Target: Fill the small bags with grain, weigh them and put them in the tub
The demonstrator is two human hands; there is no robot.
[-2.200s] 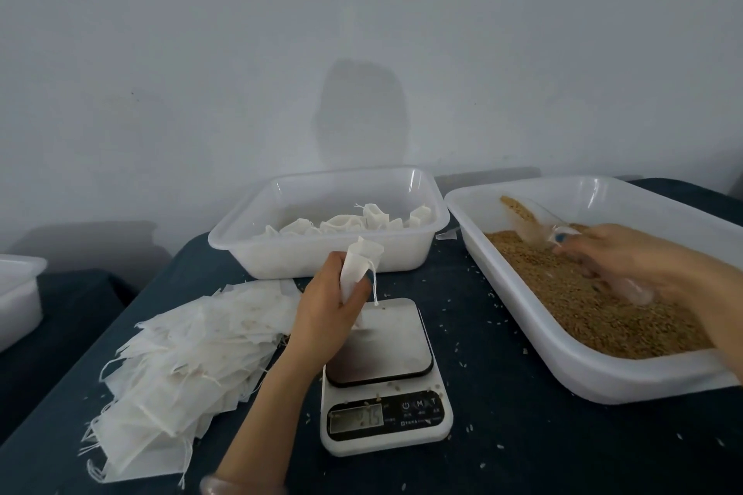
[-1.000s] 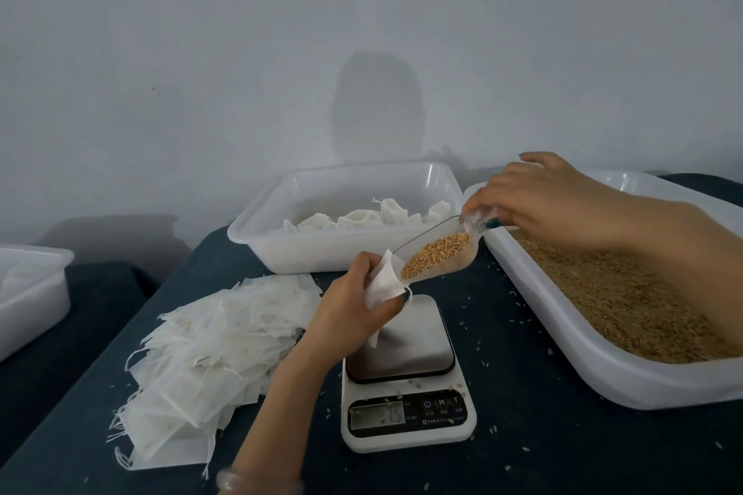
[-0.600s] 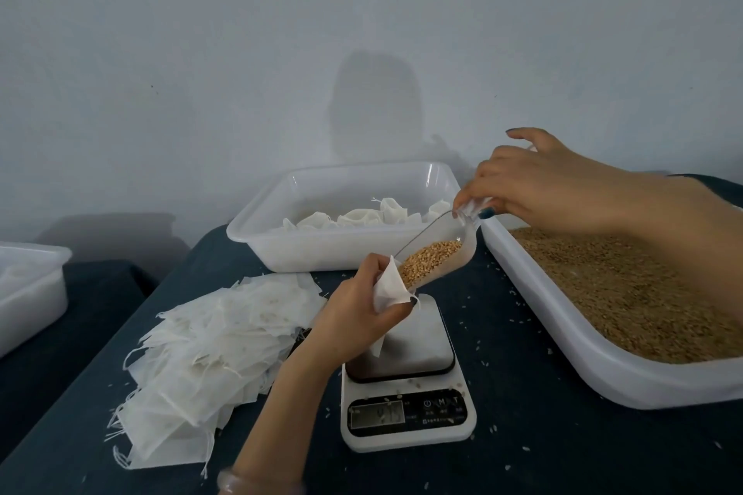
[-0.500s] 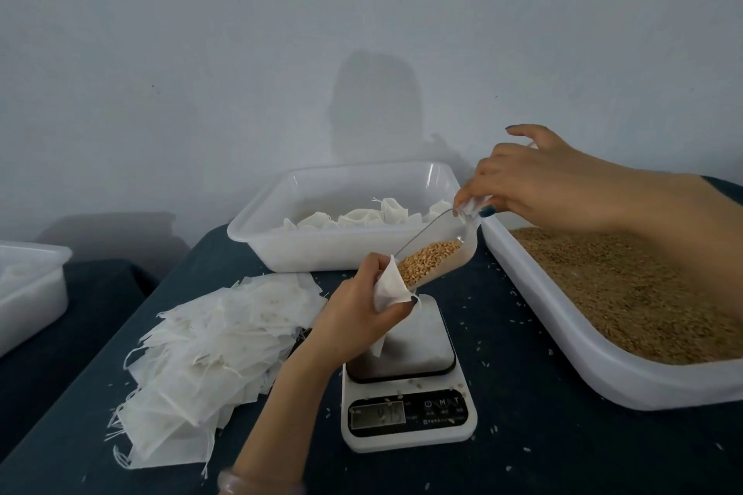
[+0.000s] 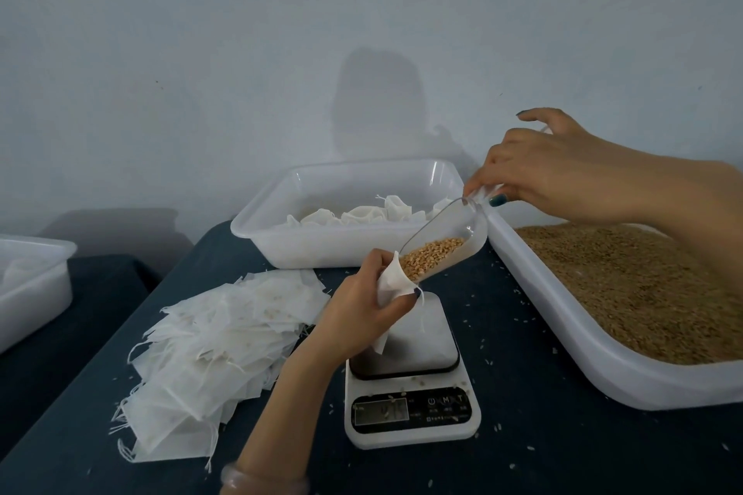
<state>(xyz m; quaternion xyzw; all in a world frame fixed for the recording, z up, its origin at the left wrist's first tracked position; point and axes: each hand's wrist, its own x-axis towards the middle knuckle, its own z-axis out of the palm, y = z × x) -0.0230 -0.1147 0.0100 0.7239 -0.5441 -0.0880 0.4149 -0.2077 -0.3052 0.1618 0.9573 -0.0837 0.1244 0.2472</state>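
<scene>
A small white bag point(image 5: 390, 285) is held over the plate of the scale point(image 5: 410, 406), with its mouth kept open and turned up. It is gripped by the left hand point(image 5: 362, 307), whose fingers and thumb are curled round it. The lip of a clear scoop point(image 5: 450, 231) is set at the bag's mouth, and the scoop is tilted down toward it with grain point(image 5: 432, 258) gathered at its lower end. The scoop's handle is pinched by the right hand point(image 5: 551, 177) (one finger is raised clear). Whether the bag's lower corner touches the plate cannot be told, and the figures on the scale's display are too blurred to be read. Behind the scale a white tub point(image 5: 321, 253) is seen with filled bags point(image 5: 362, 215) in it. To the right a large tray point(image 5: 627, 378) is filled with more grain. To the left a pile point(image 5: 217, 346) of empty bags is spread on the dark table point(image 5: 542, 454), over which stray grains are scattered
</scene>
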